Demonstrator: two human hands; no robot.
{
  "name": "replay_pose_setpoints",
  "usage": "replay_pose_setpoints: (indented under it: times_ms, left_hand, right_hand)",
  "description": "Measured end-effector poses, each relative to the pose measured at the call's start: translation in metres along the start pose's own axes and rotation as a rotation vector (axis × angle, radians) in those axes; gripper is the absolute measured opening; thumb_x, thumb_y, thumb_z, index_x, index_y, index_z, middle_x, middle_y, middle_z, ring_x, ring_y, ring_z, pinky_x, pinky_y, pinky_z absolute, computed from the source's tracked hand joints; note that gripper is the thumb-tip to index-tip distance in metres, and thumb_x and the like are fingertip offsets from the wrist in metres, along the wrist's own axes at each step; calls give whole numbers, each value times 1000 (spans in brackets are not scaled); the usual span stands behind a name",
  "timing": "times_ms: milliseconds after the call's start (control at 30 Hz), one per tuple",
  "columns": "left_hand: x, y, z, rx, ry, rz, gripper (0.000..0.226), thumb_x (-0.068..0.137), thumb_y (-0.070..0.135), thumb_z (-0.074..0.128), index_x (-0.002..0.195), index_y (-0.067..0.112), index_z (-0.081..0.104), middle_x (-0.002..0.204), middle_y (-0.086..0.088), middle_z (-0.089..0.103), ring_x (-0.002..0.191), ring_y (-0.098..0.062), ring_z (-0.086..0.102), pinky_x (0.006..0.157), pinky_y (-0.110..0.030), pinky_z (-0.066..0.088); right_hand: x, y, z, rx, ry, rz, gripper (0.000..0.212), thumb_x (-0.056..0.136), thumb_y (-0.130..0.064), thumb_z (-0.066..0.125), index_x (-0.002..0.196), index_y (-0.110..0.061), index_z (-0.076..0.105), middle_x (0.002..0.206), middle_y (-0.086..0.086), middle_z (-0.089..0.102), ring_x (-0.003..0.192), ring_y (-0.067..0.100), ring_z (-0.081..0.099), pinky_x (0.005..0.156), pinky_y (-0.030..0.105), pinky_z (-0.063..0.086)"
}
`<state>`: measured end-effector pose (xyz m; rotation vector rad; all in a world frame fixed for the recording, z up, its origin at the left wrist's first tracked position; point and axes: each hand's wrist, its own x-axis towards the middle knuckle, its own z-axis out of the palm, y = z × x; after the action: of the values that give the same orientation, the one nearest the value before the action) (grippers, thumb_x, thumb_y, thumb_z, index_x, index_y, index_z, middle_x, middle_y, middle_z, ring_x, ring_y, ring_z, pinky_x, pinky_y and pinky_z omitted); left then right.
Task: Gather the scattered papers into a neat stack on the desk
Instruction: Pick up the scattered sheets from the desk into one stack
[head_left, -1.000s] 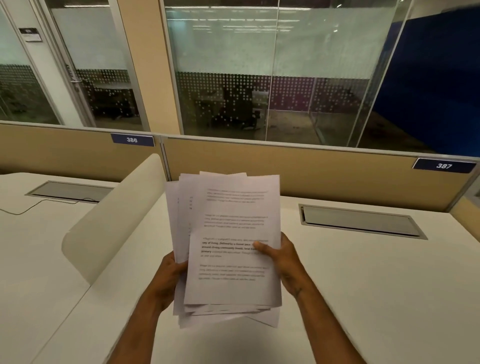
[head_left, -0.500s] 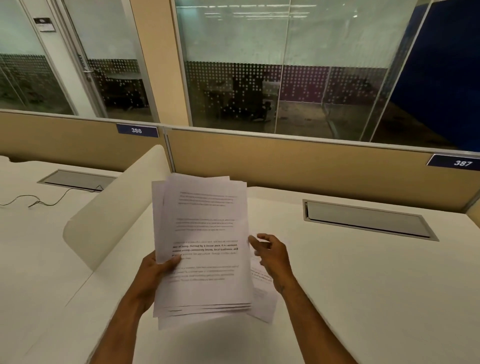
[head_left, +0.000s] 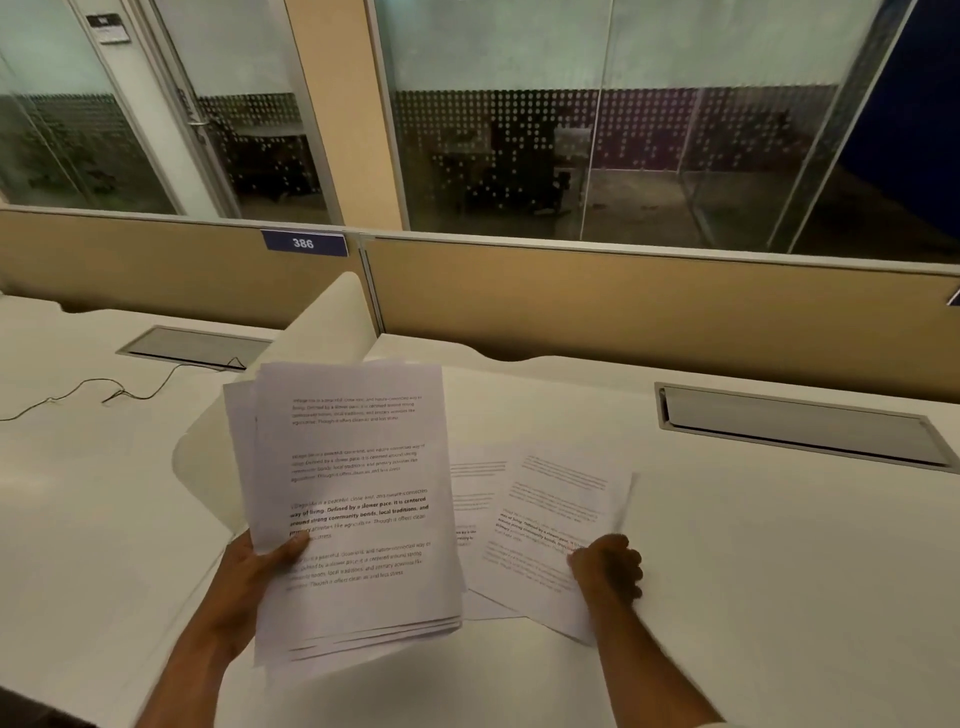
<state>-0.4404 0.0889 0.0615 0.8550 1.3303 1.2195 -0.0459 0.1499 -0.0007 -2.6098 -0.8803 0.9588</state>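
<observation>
White printed sheets fill the middle of the view. The left hand (head_left: 254, 577) grips a sheaf of papers (head_left: 353, 514) raised off the bench (head_left: 779, 571), thumb pressed across the front page near its lower left, fingers hidden behind. The sheaf is roughly squared but its lower edges fan out a little, with several page bottoms showing one under another. To its right, two loose sheets lie flat on the bench: one tilted sheet (head_left: 550, 535) on top, and a second sheet (head_left: 475, 499) partly under it and partly hidden behind the held sheaf. The right hand (head_left: 608, 569) rests on the lower right part of the tilted sheet with fingers curled in; whether it pinches the paper or only presses on it cannot be told. A curved cream divider (head_left: 322, 338) stands behind the sheaf. Grey cable hatches (head_left: 800, 426) are set into the bench, and a thin cable (head_left: 119, 387) trails at far left. A blue tag reading 386 (head_left: 304, 243) sits on the tan partition (head_left: 623, 306).
</observation>
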Motion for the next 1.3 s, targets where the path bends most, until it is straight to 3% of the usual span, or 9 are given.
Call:
replay_pose_setpoints:
  times_ms: [167, 400, 533, 633, 800, 933, 1067, 1233, 1300]
  left_hand:
    - [19, 3, -14, -3, -17, -10, 45, 70, 18, 85, 113, 9, 73, 111, -20, 78, 95, -42, 77, 69, -44, 65]
    - [39, 9, -38, -36, -30, -29, 40, 72, 17, 80, 111, 9, 74, 112, -20, 78, 94, -42, 77, 69, -44, 65]
    - [44, 6, -52, -34, -18, -42, 46, 74, 14, 84, 117, 7, 70, 112, -20, 78, 93, -41, 77, 69, -45, 65]
    - [43, 2, -62, -29, -4, -52, 44, 76, 14, 80, 118, 6, 69, 111, -20, 78, 92, -40, 77, 68, -44, 65]
    - [43, 2, -73, -23, 9, -55, 46, 76, 13, 82, 118, 3, 69, 111, -20, 78, 93, -39, 77, 68, -42, 65]
    - [44, 2, -74, -33, 8, -58, 41, 78, 14, 75, 117, 3, 69, 110, -21, 78, 92, -40, 78, 68, -42, 65]
    - [47, 2, -68, -41, -7, -63, 42, 78, 13, 75, 118, 3, 69, 110, -22, 78, 94, -42, 77, 69, -44, 65]
    - [55, 6, -55, -55, -50, -47, 40, 79, 13, 76, 118, 5, 70, 113, -23, 77, 97, -46, 75, 73, -49, 65]
    - [58, 9, -48, -50, -70, -43, 43, 78, 12, 81, 118, 5, 70, 113, -24, 77, 97, -46, 75, 74, -50, 65]
  right_hand:
    - [14, 4, -1, 243, -48, 80, 41, 82, -15, 73, 117, 1, 62, 119, 23, 66, 110, 41, 61, 99, 50, 50]
    - [13, -7, -24, 570, -89, -267, 29, 85, -17, 76, 110, -2, 72, 110, 17, 75, 98, 36, 70, 94, 52, 57]
    - [6, -20, 1, 432, -141, -304, 42, 84, -21, 78, 118, 1, 70, 117, 18, 73, 106, 34, 69, 98, 45, 55]
    - [-6, -29, 30, 158, -72, -244, 60, 87, -32, 75, 134, 0, 56, 136, 19, 57, 124, 36, 55, 101, 41, 50]
    - [-39, -40, 61, -148, 73, -285, 55, 85, -35, 75, 127, -9, 51, 128, 13, 51, 119, 30, 52, 94, 43, 54]
    - [-37, -51, 65, -21, -42, -203, 60, 87, -17, 71, 137, -6, 40, 132, 17, 57, 119, 34, 59, 98, 44, 53]
    - [-23, -50, 58, 131, -178, -106, 45, 81, -9, 72, 122, -2, 57, 121, 17, 66, 108, 35, 65, 98, 47, 53]
    - [-16, -47, 34, 286, -227, -224, 61, 80, -8, 75, 136, 1, 54, 135, 17, 62, 122, 33, 59, 105, 37, 48]
    - [-15, -47, 8, 393, -223, -315, 55, 79, -2, 76, 132, -2, 60, 127, 17, 67, 114, 31, 64, 102, 39, 51]
